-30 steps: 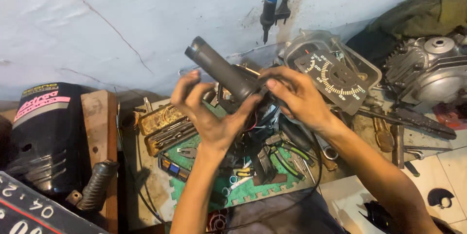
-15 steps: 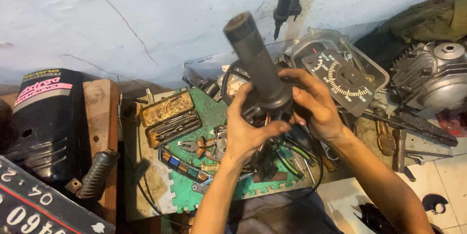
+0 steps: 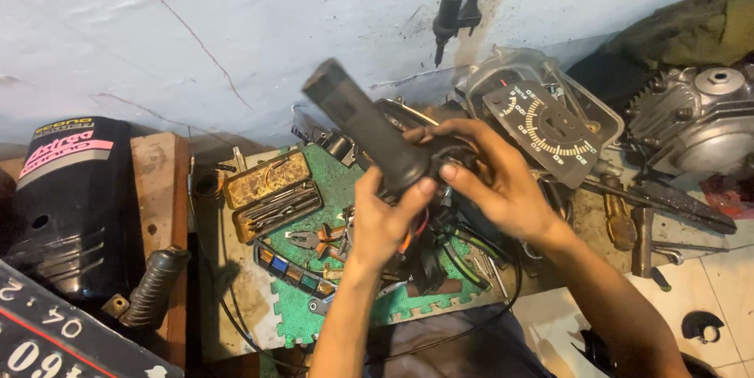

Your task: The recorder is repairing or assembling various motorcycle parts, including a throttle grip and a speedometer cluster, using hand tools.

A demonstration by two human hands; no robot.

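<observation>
The black handlebar grip [image 3: 363, 123] is raised above the green foam mat [image 3: 314, 189], its ribbed free end tilted up-left into open room before the pale wall [image 3: 196, 32]. Right of the grip a speedometer panel [image 3: 546, 127] crowds close. Both hands grasp its lower end: the left hand [image 3: 385, 221] curled from below, the right hand [image 3: 491, 182] wrapped around the housing, coloured wires trailing beneath.
</observation>
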